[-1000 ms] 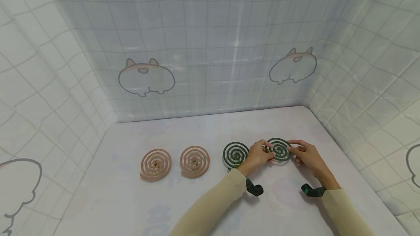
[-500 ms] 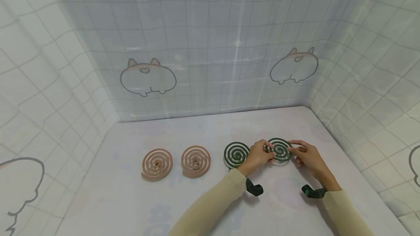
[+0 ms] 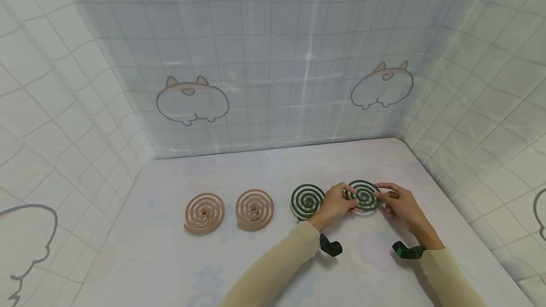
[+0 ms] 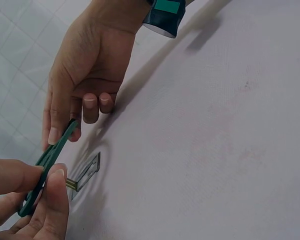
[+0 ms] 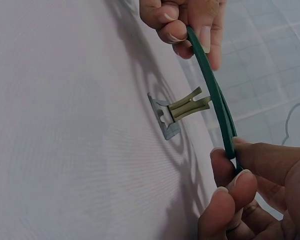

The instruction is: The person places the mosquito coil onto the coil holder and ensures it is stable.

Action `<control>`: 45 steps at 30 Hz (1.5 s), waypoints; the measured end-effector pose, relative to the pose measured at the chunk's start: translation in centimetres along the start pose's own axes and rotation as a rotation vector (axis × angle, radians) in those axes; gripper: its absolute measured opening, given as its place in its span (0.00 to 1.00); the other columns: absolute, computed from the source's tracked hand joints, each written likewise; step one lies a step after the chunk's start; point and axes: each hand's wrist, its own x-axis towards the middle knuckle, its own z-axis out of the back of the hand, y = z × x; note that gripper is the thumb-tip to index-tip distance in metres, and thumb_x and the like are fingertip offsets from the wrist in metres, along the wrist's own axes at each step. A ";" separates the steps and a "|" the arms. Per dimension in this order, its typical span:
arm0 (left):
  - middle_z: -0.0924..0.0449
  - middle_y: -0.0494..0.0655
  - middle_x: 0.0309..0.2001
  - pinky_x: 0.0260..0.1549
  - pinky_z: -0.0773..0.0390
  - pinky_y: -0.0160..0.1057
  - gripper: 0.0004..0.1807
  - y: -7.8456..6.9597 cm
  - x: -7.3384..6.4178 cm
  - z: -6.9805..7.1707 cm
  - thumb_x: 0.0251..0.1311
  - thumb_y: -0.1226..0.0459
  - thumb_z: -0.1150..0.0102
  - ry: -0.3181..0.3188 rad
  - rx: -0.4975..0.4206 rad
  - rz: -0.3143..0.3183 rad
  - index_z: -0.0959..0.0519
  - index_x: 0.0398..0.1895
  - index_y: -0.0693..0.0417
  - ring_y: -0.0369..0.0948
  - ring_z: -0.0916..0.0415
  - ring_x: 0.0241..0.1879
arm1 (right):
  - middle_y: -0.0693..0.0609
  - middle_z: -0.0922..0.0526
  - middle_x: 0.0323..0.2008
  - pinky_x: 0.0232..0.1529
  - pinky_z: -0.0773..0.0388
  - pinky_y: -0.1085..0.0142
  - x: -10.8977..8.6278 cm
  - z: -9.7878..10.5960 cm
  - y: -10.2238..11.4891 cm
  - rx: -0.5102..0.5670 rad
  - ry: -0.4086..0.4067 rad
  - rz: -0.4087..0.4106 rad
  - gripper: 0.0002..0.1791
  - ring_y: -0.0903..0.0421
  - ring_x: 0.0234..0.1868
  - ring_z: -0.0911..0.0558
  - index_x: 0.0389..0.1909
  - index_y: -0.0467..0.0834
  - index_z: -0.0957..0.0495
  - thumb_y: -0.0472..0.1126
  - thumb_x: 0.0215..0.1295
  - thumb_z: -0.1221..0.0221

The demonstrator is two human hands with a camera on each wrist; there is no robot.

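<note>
A dark green mosquito coil (image 3: pixel 363 195) is held by its opposite edges, just above the table. My left hand (image 3: pixel 337 204) pinches its left edge between thumb and fingers, and my right hand (image 3: pixel 400 206) pinches the right edge. Under the coil, the right wrist view shows a small metal stand (image 5: pixel 172 114) on the table, its forked upright rising to the coil's middle; whether the tip touches the coil I cannot tell. Just left of my left hand lies a second green coil (image 3: pixel 304 201), partly hidden by that hand.
Two brown coils (image 3: pixel 204 213) lie further left in the same row, bits of stands showing at their centres. The white table (image 3: pixel 170 269) is enclosed by a grid-patterned curtain (image 3: pixel 273 84) behind and at both sides. Each wrist wears a black camera band (image 3: pixel 330 245).
Both hands keep their pinch on the green coil, which has dipped very slightly. The head view shifted a little at first; the other coils stay where they were.
</note>
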 end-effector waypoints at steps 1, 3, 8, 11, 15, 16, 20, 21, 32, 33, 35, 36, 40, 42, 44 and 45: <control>0.20 0.48 0.25 0.29 0.13 0.43 0.11 0.0 0.0 0.0 0.63 0.74 0.32 -0.001 -0.004 0.000 0.18 0.46 0.56 0.50 0.13 0.28 | 0.46 0.20 0.32 0.23 0.22 0.64 0.0 0.0 0.0 -0.001 -0.001 0.001 0.29 0.58 0.21 0.28 0.69 0.38 0.28 0.46 0.73 0.35; 0.20 0.49 0.25 0.30 0.13 0.43 0.11 0.0 -0.1 0.0 0.63 0.74 0.32 0.000 -0.010 0.001 0.19 0.46 0.56 0.50 0.13 0.29 | 0.46 0.20 0.32 0.23 0.22 0.64 -0.1 0.0 0.1 -0.003 -0.002 0.004 0.29 0.59 0.21 0.28 0.68 0.37 0.28 0.46 0.73 0.35; 0.21 0.48 0.25 0.30 0.13 0.44 0.11 0.0 -0.3 0.0 0.63 0.74 0.32 -0.001 -0.012 -0.001 0.19 0.46 0.56 0.51 0.13 0.29 | 0.45 0.20 0.32 0.23 0.21 0.64 -0.3 0.1 0.4 -0.006 -0.002 0.025 0.29 0.59 0.22 0.28 0.68 0.36 0.28 0.46 0.73 0.35; 0.21 0.48 0.24 0.31 0.13 0.44 0.11 -0.1 -0.4 0.0 0.63 0.74 0.32 -0.001 -0.022 -0.011 0.19 0.46 0.57 0.52 0.13 0.29 | 0.45 0.20 0.33 0.23 0.21 0.64 -0.3 0.1 0.5 -0.008 -0.008 0.038 0.29 0.59 0.22 0.27 0.68 0.36 0.28 0.46 0.73 0.35; 0.21 0.48 0.24 0.30 0.13 0.43 0.11 -0.1 -0.4 -0.1 0.63 0.74 0.32 -0.001 -0.029 -0.019 0.19 0.47 0.57 0.52 0.13 0.29 | 0.44 0.20 0.33 0.23 0.21 0.64 -0.2 0.2 0.4 -0.009 -0.008 0.037 0.29 0.59 0.21 0.27 0.68 0.36 0.28 0.46 0.73 0.35; 0.21 0.48 0.23 0.30 0.13 0.43 0.12 0.0 -0.4 -0.1 0.63 0.74 0.32 -0.001 -0.028 -0.019 0.19 0.47 0.57 0.52 0.13 0.28 | 0.45 0.19 0.33 0.23 0.21 0.64 -0.2 0.1 0.3 -0.007 -0.007 0.032 0.29 0.59 0.21 0.27 0.68 0.37 0.28 0.46 0.73 0.35; 0.21 0.48 0.23 0.28 0.14 0.42 0.12 0.1 -0.5 -0.2 0.63 0.74 0.32 -0.003 -0.024 -0.017 0.19 0.47 0.57 0.50 0.14 0.27 | 0.45 0.20 0.33 0.22 0.22 0.64 -0.1 0.1 0.0 -0.006 0.001 0.008 0.29 0.59 0.22 0.28 0.69 0.37 0.29 0.46 0.73 0.36; 0.21 0.48 0.23 0.27 0.14 0.41 0.12 0.1 -0.5 -0.2 0.63 0.74 0.32 -0.004 -0.023 -0.015 0.19 0.47 0.57 0.50 0.14 0.26 | 0.46 0.20 0.33 0.23 0.22 0.64 0.0 0.1 -0.1 -0.007 0.003 0.006 0.29 0.58 0.22 0.28 0.69 0.37 0.29 0.47 0.74 0.36; 0.21 0.48 0.24 0.28 0.13 0.44 0.11 0.1 -0.3 -0.2 0.63 0.74 0.32 -0.013 -0.034 -0.028 0.19 0.46 0.56 0.51 0.14 0.27 | 0.46 0.19 0.32 0.23 0.22 0.64 -0.1 0.1 0.4 -0.020 -0.021 0.048 0.29 0.59 0.22 0.27 0.68 0.36 0.28 0.46 0.73 0.36; 0.21 0.49 0.24 0.28 0.13 0.44 0.11 0.0 -0.3 -0.3 0.63 0.74 0.32 -0.016 -0.033 -0.026 0.19 0.46 0.56 0.52 0.14 0.27 | 0.46 0.19 0.32 0.23 0.22 0.64 0.0 0.2 0.4 -0.022 -0.022 0.048 0.28 0.59 0.22 0.27 0.68 0.36 0.28 0.46 0.73 0.36; 0.21 0.49 0.24 0.28 0.13 0.44 0.11 0.0 -0.2 -0.3 0.63 0.74 0.32 -0.019 -0.031 -0.018 0.19 0.45 0.56 0.51 0.14 0.27 | 0.46 0.20 0.32 0.23 0.22 0.64 0.1 0.2 0.3 -0.019 -0.021 0.044 0.28 0.59 0.22 0.27 0.67 0.36 0.28 0.46 0.73 0.36; 0.21 0.48 0.24 0.28 0.14 0.43 0.11 0.0 -0.2 -0.3 0.63 0.74 0.32 -0.022 -0.028 -0.012 0.19 0.45 0.55 0.51 0.14 0.27 | 0.46 0.20 0.32 0.23 0.22 0.64 0.1 0.2 0.2 -0.019 -0.019 0.038 0.28 0.59 0.22 0.27 0.68 0.36 0.27 0.46 0.73 0.36; 0.21 0.48 0.23 0.27 0.14 0.41 0.11 0.1 -0.1 -0.4 0.63 0.74 0.31 -0.027 -0.010 0.007 0.18 0.44 0.54 0.49 0.14 0.26 | 0.47 0.20 0.32 0.23 0.22 0.64 0.3 0.2 -0.1 -0.013 -0.008 0.006 0.30 0.59 0.22 0.27 0.69 0.37 0.28 0.47 0.73 0.35; 0.21 0.48 0.23 0.27 0.14 0.41 0.10 0.1 0.0 -0.4 0.63 0.74 0.31 -0.028 -0.005 0.007 0.18 0.44 0.54 0.49 0.14 0.26 | 0.47 0.20 0.32 0.23 0.22 0.65 0.3 0.2 -0.2 -0.012 -0.006 0.000 0.30 0.59 0.22 0.27 0.69 0.37 0.29 0.47 0.73 0.35; 0.21 0.48 0.23 0.26 0.14 0.42 0.10 0.1 0.0 -0.4 0.63 0.73 0.31 -0.029 0.000 0.005 0.18 0.44 0.54 0.49 0.14 0.26 | 0.47 0.20 0.32 0.23 0.22 0.64 0.3 0.2 -0.2 -0.008 -0.007 0.001 0.30 0.59 0.22 0.27 0.69 0.38 0.29 0.48 0.73 0.35; 0.21 0.48 0.23 0.26 0.14 0.42 0.10 0.0 0.0 -0.5 0.63 0.73 0.31 -0.028 0.001 0.003 0.18 0.44 0.54 0.50 0.14 0.26 | 0.47 0.20 0.32 0.23 0.22 0.64 0.3 0.2 -0.2 -0.007 -0.008 0.004 0.30 0.59 0.22 0.27 0.69 0.38 0.29 0.48 0.73 0.35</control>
